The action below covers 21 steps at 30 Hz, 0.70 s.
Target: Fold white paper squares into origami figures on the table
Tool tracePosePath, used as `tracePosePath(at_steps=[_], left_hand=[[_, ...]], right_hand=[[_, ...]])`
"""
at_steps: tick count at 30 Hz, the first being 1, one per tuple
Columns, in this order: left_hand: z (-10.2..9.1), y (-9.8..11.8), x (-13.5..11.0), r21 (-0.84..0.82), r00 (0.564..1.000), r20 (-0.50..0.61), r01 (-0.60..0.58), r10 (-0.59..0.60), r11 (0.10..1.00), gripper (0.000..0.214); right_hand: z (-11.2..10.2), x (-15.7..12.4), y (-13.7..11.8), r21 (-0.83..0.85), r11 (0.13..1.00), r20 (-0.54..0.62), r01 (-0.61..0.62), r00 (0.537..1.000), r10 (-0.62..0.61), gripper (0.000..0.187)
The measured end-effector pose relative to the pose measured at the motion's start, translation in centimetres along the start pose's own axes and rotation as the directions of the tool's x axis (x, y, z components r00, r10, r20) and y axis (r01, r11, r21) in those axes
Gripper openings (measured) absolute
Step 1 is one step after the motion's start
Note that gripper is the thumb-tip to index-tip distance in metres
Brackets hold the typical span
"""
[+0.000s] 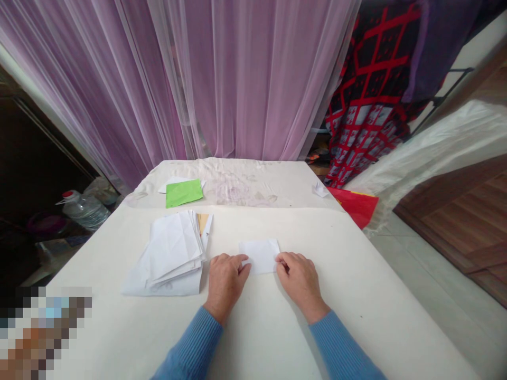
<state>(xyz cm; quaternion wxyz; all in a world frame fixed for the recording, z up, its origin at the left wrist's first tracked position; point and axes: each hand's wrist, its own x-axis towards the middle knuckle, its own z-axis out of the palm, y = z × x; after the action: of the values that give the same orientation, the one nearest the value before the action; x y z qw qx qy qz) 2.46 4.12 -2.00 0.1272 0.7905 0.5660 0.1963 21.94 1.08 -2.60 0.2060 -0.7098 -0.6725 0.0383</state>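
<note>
On a white counter: left hand and right hand open, touching a white paper square; loose paper stack beside; lilac curtains behind.

Two bare hands, palms down: left hand, fingers loosely curled, and right hand, likewise, fingertips facing each other, just apart. Wrists bare, low. Forearms in blue ribbed knit sleeves, angled inward from below.
</note>
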Motion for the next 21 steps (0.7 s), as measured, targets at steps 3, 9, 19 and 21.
tracePosePath(at_steps=[3,9,19,21], left_hand=[[0.02,-0.01,-0.03,-0.007,1.000,-0.006,0.005,-0.005,1.000,0.021],[-0.02,-0.02,0.00,-0.011,1.000,-0.008,0.013,-0.013,1.000,0.020],[-0.21,0.11,-0.01,0.002,1.000,0.008,0.019,-0.019,1.000,0.020],[-0.21,0.12,-0.04,0.004,1.000,0.003,0.016,-0.016,1.000,0.020]], right_hand=[[0.04,-0.02,0.03,-0.003,1.000,-0.006,0.002,1.000,-0.002,0.017],[0.14,0.02,0.11,-0.002,1.000,0.001,-0.002,1.000,0.002,0.018],[0.07,-0.03,0.12,-0.001,1.000,0.004,0.010,1.000,-0.010,0.018],[0.07,-0.02,0.11,-0.005,1.000,0.002,0.006,1.000,-0.006,0.018]])
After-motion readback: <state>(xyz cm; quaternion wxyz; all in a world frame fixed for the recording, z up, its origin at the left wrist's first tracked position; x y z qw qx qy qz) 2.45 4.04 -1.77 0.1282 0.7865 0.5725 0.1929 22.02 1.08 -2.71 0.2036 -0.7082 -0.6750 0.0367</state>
